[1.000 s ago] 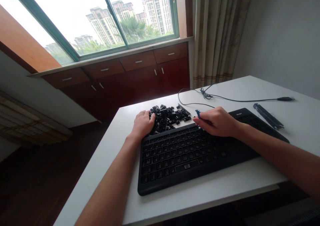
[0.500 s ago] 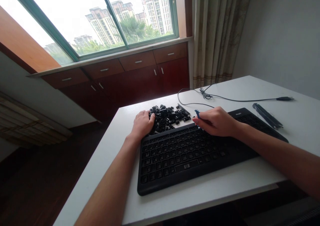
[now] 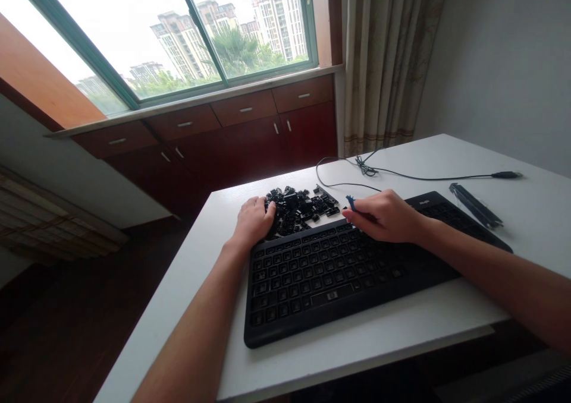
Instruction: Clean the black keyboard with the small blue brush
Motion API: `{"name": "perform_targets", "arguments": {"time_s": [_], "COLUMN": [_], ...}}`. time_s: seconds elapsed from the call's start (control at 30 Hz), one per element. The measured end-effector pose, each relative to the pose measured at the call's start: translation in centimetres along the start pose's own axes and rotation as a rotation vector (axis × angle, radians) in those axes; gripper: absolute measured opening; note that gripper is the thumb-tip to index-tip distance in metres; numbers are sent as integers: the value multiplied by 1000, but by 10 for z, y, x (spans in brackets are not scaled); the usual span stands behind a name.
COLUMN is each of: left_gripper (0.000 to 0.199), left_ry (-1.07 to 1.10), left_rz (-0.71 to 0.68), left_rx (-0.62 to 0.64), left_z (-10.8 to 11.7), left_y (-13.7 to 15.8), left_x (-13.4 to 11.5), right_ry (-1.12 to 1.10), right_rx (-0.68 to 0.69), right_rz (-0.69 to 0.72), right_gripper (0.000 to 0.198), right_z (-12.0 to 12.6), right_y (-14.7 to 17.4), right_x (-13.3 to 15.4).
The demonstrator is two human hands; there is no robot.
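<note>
A black keyboard with its keycaps off lies slanted on the white table, rows of bare key sockets showing. Behind its far left edge is a heap of loose black keycaps. My left hand rests on the table against the left side of this heap, fingers stretched out and thumb apart, its fingertips partly hidden. Over the keyboard's far edge, my right hand is closed around a slim blue tool. Only the tool's jagged top sticks out above the thumb; its lower part is mostly hidden by the fingers.
A thin black cable runs from behind the keyboard, bundled midway, to a plug on the right. A long dark piece in clear wrap lies right of the keyboard. The white table ends at the left and front edges.
</note>
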State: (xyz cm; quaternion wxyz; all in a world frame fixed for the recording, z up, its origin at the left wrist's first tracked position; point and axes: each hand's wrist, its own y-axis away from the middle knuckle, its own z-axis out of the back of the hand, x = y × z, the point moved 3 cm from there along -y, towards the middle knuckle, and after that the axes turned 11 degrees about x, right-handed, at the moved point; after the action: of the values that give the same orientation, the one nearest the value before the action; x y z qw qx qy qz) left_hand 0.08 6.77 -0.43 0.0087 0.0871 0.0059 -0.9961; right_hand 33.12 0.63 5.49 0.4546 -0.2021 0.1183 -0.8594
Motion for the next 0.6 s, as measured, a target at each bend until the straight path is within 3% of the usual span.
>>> {"name": "perform_targets", "arguments": {"time_s": [0.6], "left_gripper": [62], "left_ry": [6], "left_rz": [2], "left_rx": [6], "left_z": [2], "left_y": [1], "left_x": [-2], "right_ry": [4], "right_rx": [21], "right_rz": [1], "right_gripper": [40], "right_z": [-1], "right_y": [0], "right_x": [-1]}}
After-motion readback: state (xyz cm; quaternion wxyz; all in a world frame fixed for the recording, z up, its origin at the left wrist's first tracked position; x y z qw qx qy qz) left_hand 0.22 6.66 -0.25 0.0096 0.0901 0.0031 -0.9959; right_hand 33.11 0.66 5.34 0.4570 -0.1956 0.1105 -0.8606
